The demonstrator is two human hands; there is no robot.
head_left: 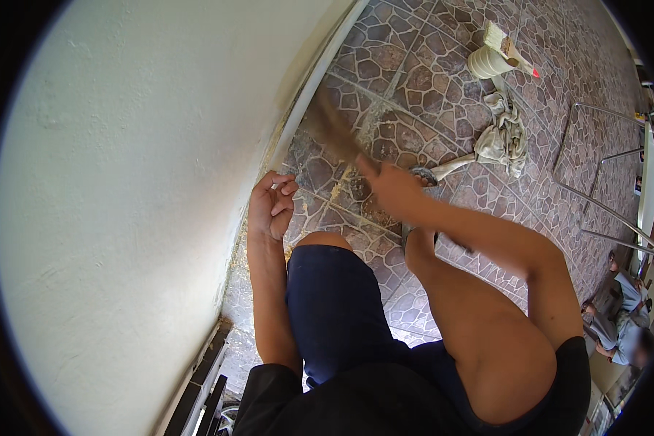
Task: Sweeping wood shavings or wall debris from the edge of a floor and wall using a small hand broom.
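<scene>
Here's the right hand (pixel 396 190), clamped round the near end of a long brown tool (pixel 338 134), the far end smeared by blur and pointing at the foot of the smooth white plastered wall (pixel 131 182). Whether it touches that edge, I cannot tell. Over on the left, the left hand (pixel 275 205) is right beside the wall, palm up, fingers loosely curled and apart from the tool, nothing showing in its grasp.

The wall hems in that side tightly — its base runs in a bent line past both the left hand and the tool. To the right there's far more room: brown stone-patterned floor tiles (pixel 432 80) spread out, pale yellow crumbs (pixel 339 187) scattered below the tool. A crumpled off-white rag (pixel 507 138) trails one end toward the right foot. Beyond it, a wide-bristled brush with a red-tipped handle (pixel 497 36) leans over a cream ribbed container (pixel 487 64); thin metal legs (pixel 609 202) bound the far right.
</scene>
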